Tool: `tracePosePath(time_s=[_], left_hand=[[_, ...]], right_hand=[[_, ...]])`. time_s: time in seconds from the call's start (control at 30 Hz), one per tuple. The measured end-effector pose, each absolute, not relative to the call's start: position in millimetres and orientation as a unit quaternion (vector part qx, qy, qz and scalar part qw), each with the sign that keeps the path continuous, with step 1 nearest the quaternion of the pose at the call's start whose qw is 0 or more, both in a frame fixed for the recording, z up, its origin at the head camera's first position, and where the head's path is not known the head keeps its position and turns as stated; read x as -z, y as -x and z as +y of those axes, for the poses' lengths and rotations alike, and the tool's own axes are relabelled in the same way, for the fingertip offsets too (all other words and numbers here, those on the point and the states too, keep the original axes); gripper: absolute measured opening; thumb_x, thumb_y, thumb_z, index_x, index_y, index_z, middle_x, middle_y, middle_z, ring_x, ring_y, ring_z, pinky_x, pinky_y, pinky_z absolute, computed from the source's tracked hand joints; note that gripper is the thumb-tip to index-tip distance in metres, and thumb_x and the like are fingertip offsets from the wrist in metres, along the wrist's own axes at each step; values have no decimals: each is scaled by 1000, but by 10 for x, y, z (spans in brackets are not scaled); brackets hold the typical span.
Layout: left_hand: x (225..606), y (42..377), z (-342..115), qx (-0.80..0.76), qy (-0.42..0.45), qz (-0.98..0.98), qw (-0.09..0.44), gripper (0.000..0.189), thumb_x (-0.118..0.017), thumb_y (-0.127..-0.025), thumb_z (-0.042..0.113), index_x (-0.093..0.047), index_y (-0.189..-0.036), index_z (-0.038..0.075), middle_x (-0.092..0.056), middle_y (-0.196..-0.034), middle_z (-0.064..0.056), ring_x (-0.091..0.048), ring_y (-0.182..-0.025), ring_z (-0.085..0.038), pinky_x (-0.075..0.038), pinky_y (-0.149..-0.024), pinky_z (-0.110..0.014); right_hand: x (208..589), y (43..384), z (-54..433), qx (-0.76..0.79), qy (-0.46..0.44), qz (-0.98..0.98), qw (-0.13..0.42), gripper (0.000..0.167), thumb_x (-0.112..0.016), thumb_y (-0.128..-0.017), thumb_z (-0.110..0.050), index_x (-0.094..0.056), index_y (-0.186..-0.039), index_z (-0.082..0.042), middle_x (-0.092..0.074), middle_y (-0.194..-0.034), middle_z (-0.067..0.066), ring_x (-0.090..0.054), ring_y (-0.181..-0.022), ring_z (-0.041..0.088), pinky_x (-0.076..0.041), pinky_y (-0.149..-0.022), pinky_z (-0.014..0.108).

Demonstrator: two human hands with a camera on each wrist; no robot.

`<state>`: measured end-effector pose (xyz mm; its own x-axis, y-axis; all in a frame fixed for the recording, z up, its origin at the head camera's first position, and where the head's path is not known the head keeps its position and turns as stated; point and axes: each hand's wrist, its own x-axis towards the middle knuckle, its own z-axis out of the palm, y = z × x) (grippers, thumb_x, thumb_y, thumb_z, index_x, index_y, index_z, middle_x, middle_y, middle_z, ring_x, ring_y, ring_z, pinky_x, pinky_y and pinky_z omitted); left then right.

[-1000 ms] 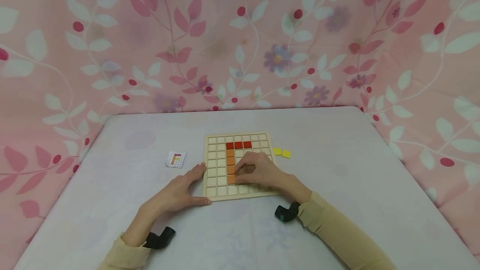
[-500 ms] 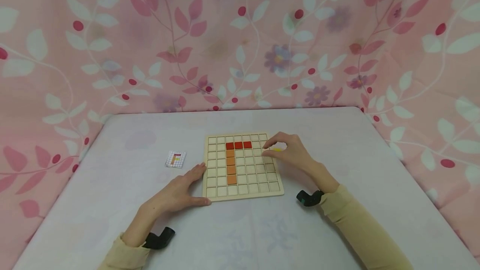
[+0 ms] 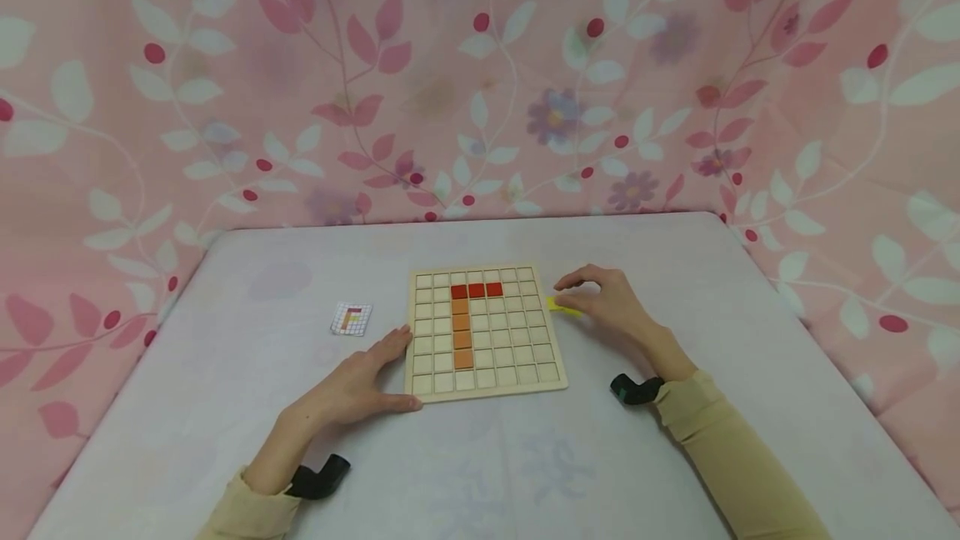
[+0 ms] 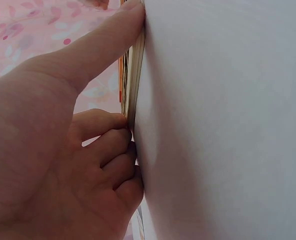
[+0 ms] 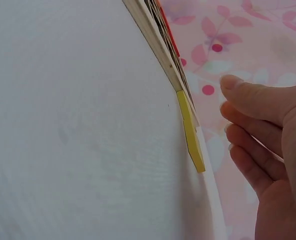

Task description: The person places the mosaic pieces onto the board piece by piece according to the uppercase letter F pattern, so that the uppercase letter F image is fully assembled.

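A square wooden grid board point(image 3: 517, 357) lies on the table, its far part holding a row of red tiles point(image 3: 477, 290) above a column of several orange tiles point(image 3: 462, 322). My left hand point(image 3: 352, 386) rests against the board's left side, thumb at the near corner; in the left wrist view its fingers point(image 4: 100, 122) touch the board's edge point(image 4: 134, 75). Just off the board's right side lie yellow tiles point(image 3: 553, 304), partly hidden by my right hand point(image 3: 618, 311). In the right wrist view that hand hovers apart from the yellow tiles point(image 5: 191, 132), holding nothing, thumb and fingers spread.
Left of the board is a small gridded card point(image 3: 352, 319) with a coloured pattern on it. A white cloth point(image 3: 510, 465) covers the table. Behind its far edge hangs a pink floral curtain point(image 3: 435, 90).
My right hand has left the orange column and moved right and away from me to the yellow tiles. The left hand and the board have stayed in place.
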<state>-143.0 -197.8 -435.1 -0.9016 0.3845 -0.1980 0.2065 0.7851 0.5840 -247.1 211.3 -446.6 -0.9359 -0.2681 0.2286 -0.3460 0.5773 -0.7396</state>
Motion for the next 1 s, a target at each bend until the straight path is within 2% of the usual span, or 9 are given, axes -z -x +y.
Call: tracePosePath(time_s=[0.3,0.57,1.0], left_hand=[[4362,1439,-1973,-282,-156,934,156,108,-81,-75,56,-26,-159,16,-22,-167,-2,-18,-154,-29,-20,-119,-61],[4357,1431,-1968,-285,-152,933,158,108,-82,-75,55,-27,-159,16,-22,-167,-1,-18,-154,-30,-20,-119,-61],[4355,1428,-1963,-288,-152,932,158,108,-82,-75,55,-27,-159,16,-22,-166,-2,-18,-154,-30,-21,-119,-61]], right_hand=[[4578,2509,2166,-414,-188,-890,30,28,-86,-79,-25,-77,-104,-17,-74,-108,-1,-66,-108,21,-47,-101,46],[4621,2505,2149,-408,-200,-890,29,23,-84,-82,-17,-76,-103,-14,-73,-106,0,-68,-104,19,-52,-97,42],[4616,2492,2148,-402,-212,-890,44,23,-84,-82,-17,-76,-103,-13,-73,-105,2,-69,-101,21,-55,-93,43]])
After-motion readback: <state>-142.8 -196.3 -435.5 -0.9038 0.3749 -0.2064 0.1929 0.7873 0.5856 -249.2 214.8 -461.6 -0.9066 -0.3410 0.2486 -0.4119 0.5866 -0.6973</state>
